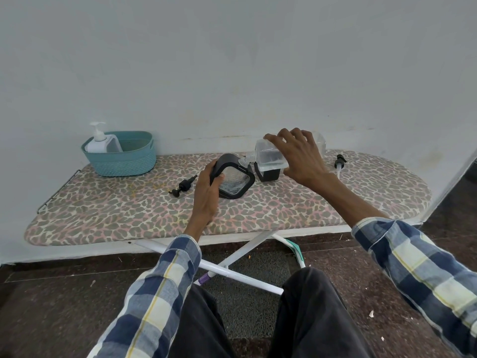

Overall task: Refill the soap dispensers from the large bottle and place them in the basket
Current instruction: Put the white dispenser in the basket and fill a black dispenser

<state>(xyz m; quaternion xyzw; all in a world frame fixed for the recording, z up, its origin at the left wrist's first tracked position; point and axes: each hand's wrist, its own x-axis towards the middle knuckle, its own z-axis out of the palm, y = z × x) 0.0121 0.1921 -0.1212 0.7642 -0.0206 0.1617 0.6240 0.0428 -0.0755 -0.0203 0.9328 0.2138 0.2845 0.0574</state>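
Note:
My right hand (299,157) grips the large clear bottle (268,156), tipped on its side with its neck pointing left. The neck meets the top of a black-framed dispenser (233,180) with a clear window, which my left hand (206,192) holds tilted on the board. Behind the bottle stands a second black dispenser (269,173), partly hidden. A black pump head (182,186) lies left of my left hand. Another pump with a white tube (339,162) lies at the right. A white pump dispenser (103,143) stands inside the teal basket (129,164) at the back left.
Everything rests on an ironing board with a leopard-print cover (129,210) set against a white wall. Its white crossed legs (232,262) stand over a dark floor between my knees.

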